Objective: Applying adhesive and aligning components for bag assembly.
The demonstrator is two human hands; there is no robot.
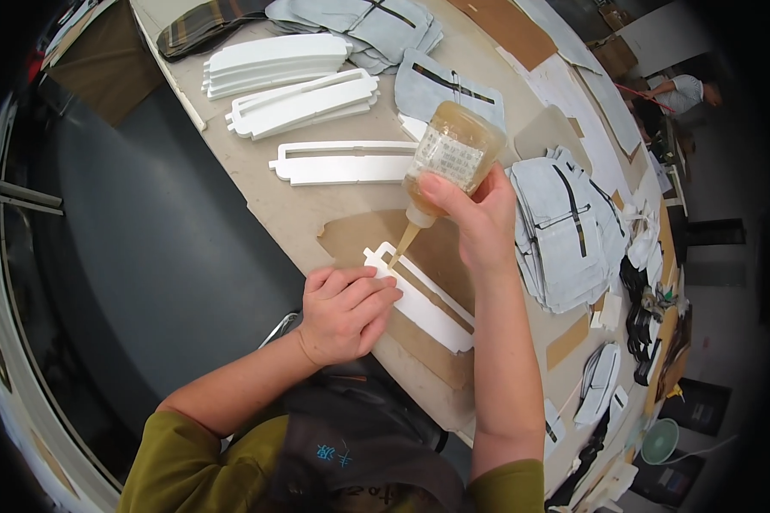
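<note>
Pale worktable (291, 214) surface, seen from above, ran obliquely beneath two bare hands. The right hand (485, 209) was closed around a translucent squeeze bottle (479, 128) of amber contents, thumb laid along its near side. The bottle was tilted and inverted, its tapered nozzle (408, 236) directed down and leftward to the notched end of a white slotted panel (428, 321); whether the tip touched the surface could not be determined. The left hand (351, 312), palm downward with fingers bent and close together, rested its fingertips on that same end, just beside the nozzle; whether it also pinched the panel from below could not be told. The panel lay obliquely between the forearms on a brown sheet (351, 235), its long slot toward the right arm.

Beyond the hands, a similar white piece (342, 173) lay partly behind the bottle, followed by a small stack (304, 107) and a taller stack (274, 64) of like form. Grey pieces with black strips formed one pile (565, 239) right of the right forearm and another (364, 26) at the far edge, beside dark plaid fabric (205, 26). In the right background, a person (689, 92) in a light top was visible.
</note>
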